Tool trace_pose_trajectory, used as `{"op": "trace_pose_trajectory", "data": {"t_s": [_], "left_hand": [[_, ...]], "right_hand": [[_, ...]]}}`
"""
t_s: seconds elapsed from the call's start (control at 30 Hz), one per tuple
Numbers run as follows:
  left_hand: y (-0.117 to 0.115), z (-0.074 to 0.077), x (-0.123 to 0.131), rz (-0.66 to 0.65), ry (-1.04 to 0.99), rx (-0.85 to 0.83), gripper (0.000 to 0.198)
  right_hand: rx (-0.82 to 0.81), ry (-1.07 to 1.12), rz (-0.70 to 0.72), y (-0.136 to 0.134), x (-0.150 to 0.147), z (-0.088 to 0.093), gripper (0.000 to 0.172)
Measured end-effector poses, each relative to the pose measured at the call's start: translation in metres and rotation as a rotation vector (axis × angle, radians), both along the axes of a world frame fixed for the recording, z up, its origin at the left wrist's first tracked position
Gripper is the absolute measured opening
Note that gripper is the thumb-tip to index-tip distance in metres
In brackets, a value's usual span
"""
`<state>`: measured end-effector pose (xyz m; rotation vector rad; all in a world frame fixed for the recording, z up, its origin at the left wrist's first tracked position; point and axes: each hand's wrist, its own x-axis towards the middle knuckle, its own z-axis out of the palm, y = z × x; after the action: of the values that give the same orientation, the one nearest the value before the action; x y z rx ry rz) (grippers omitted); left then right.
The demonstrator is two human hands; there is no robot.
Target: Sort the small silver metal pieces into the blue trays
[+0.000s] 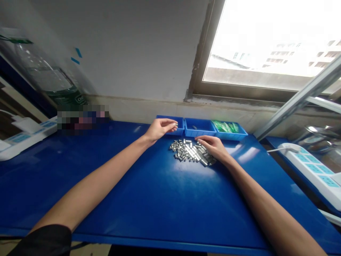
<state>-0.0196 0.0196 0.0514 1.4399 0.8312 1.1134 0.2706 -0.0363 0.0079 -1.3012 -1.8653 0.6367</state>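
Observation:
My left hand (157, 130) is raised in front of the left blue bin (181, 122). Its thumb and fingers pinch a small metal piece (175, 124), too small to make out in detail. Over the right side of a pile of shiny metal cylinders (195, 153) is my right hand (214, 146), thumb and fingers together at the pile's far edge. Whatever its fingertips hold, if anything, is hidden. Short metal pieces (179, 149) make up the left of the pile and longer ones its right.
Behind the pile, the middle blue bin (201, 133) holds a small dark piece, and the right bin (234, 136) green packets (225, 126). Power strips (310, 165) lie at both sides. A large bottle (48, 76) stands at the left; a metal frame (298, 94) slants across the right.

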Motion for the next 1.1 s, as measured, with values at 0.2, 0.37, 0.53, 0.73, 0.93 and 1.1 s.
{"op": "trace_pose_trajectory", "data": {"t_s": [0.2,0.37,0.53,0.73,0.93,1.1], "left_hand": [[-0.001,0.005,0.0,0.042,-0.145,-0.038,0.045],[-0.008,0.003,0.002,-0.086,0.205,0.169,0.027],[-0.009,-0.003,0.0,-0.205,0.649,0.509,0.028],[-0.003,-0.006,-0.009,-0.307,0.763,0.601,0.034],[-0.001,-0.009,-0.011,-0.291,0.773,0.62,0.023],[-0.001,-0.009,-0.012,-0.251,0.78,0.588,0.02]], "right_hand": [[0.06,-0.013,-0.049,-0.001,-0.003,-0.001,0.028],[0.14,-0.115,-0.067,-0.004,-0.007,0.001,0.024],[0.223,-0.184,0.021,-0.007,-0.009,0.005,0.023],[0.349,-0.326,0.195,-0.01,-0.014,0.01,0.031],[0.348,-0.443,0.241,-0.011,-0.018,0.009,0.031],[0.345,-0.473,0.252,-0.01,-0.019,0.01,0.032]]}}
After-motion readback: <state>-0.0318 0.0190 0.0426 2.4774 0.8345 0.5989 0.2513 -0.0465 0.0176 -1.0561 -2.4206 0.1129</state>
